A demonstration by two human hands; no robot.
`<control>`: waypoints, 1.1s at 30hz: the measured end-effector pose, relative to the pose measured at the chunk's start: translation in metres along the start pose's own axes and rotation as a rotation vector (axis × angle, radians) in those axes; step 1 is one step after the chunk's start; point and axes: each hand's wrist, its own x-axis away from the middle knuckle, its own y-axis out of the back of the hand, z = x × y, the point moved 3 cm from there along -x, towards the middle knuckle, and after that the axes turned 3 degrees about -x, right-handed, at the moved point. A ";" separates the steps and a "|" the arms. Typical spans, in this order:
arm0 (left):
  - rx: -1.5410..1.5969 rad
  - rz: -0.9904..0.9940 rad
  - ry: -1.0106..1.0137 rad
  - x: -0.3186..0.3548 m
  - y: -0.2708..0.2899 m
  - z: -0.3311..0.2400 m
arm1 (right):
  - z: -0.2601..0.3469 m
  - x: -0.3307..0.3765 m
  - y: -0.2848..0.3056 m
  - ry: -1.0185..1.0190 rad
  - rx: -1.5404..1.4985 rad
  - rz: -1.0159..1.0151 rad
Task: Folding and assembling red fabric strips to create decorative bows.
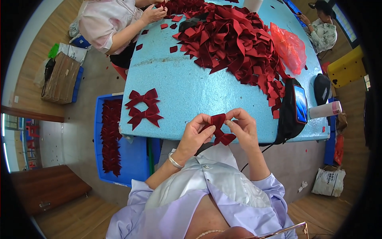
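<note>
Just over the near edge of the table, a dark red velvety bow (225, 138) is held between both hands. My left hand (195, 135) pinches its left side with the thumb across the front, and a silver bangle sits on that wrist. The fingers of my right hand (243, 126) are closed at the bow's upper right edge. Two finished-looking red bows (144, 117) lie one above the other at the table's left front corner. Part of the bow's middle is covered by my left thumb.
A large heap of red ribbon pieces (234, 40) covers the far middle of the blue table (171, 79). Near its right edge are a red plastic bag (288, 49), a phone (301, 104) on a black pouch, and a bottle (324, 110). Below left, a blue crate (133, 159) holds rows of bows. Two other people sit farther off.
</note>
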 end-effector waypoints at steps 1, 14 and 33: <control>-0.021 0.003 -0.010 0.000 0.000 0.000 | 0.001 0.001 0.000 -0.039 -0.021 0.054; -0.152 0.056 -0.092 0.009 -0.004 -0.006 | -0.007 0.006 -0.013 -0.063 -0.306 0.182; -0.349 -0.071 -0.213 0.014 -0.002 0.000 | -0.026 0.012 -0.021 -0.084 -0.332 0.019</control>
